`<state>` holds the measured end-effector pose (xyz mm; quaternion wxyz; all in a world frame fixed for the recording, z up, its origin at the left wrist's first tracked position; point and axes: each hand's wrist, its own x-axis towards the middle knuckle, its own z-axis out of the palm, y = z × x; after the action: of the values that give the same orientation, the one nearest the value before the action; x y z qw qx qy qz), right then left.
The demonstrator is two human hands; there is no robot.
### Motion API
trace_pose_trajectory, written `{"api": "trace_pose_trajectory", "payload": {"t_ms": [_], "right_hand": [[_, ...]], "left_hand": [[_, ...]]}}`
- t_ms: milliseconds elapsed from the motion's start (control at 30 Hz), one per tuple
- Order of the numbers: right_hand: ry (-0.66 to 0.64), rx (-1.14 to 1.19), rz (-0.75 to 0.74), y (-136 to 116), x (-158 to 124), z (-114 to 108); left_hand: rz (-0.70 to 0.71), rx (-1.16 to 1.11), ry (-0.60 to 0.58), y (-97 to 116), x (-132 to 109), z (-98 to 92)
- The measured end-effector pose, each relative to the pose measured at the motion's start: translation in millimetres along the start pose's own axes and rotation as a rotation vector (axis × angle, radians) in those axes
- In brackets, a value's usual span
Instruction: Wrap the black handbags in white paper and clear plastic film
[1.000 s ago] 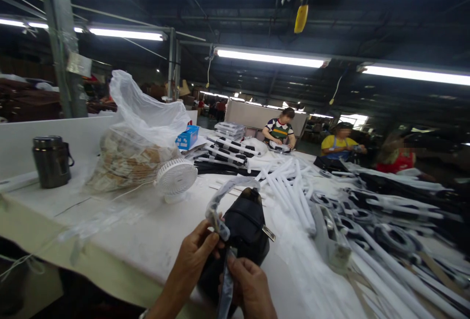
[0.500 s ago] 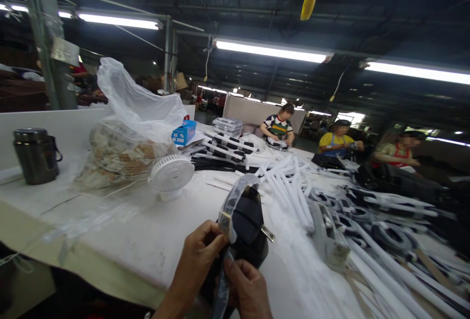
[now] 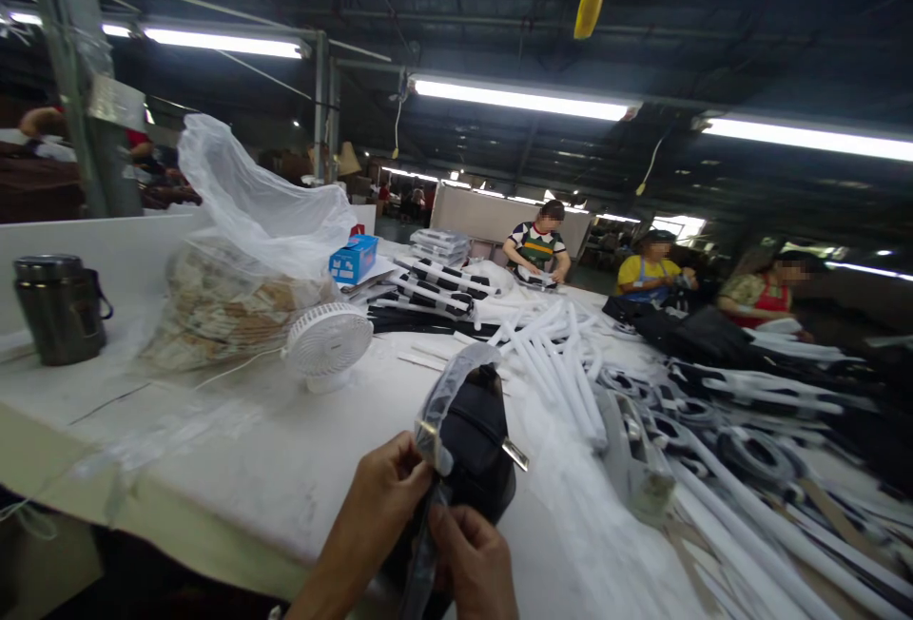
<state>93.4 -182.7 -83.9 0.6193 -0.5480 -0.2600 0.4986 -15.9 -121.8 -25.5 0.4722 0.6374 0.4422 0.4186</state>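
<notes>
Dim; tube glare (edges seemingly warped).

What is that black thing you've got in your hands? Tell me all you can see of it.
The black bag looks like a small bag of dark, smooth material, standing roughly upright at the near edge of the white table. A small metal tag juts from its right side. A strap wrapped in clear plastic arches over its top. The left hand pinches the strap's metal end, while the right hand grips the wrapped strap lower down. Its lower part is hidden behind the hands.
</notes>
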Motion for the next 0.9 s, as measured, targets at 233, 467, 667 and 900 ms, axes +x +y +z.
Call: {"api": "trace_pose_trajectory", "payload": {"t_ms": [233,467,667,900], "right_hand": [[-0.031,0.039,0.05,-14,-7,-4],[0.004,0.053,0.05,-23,-13,2],[-0.011,-0.018,0.005,-23,-13,3],[-0.03,-0.015,0.001,-15,-8,0]], "left_hand": [[0.017,0.29,0.026,12,-2,0.0],[-0.014,0.093,0.009,6,0,6.3],[0.137,-0.125,0.083,-1,-3,0.4],[0.288,-0.013,-0.111,16,-1,-9.2]]}}
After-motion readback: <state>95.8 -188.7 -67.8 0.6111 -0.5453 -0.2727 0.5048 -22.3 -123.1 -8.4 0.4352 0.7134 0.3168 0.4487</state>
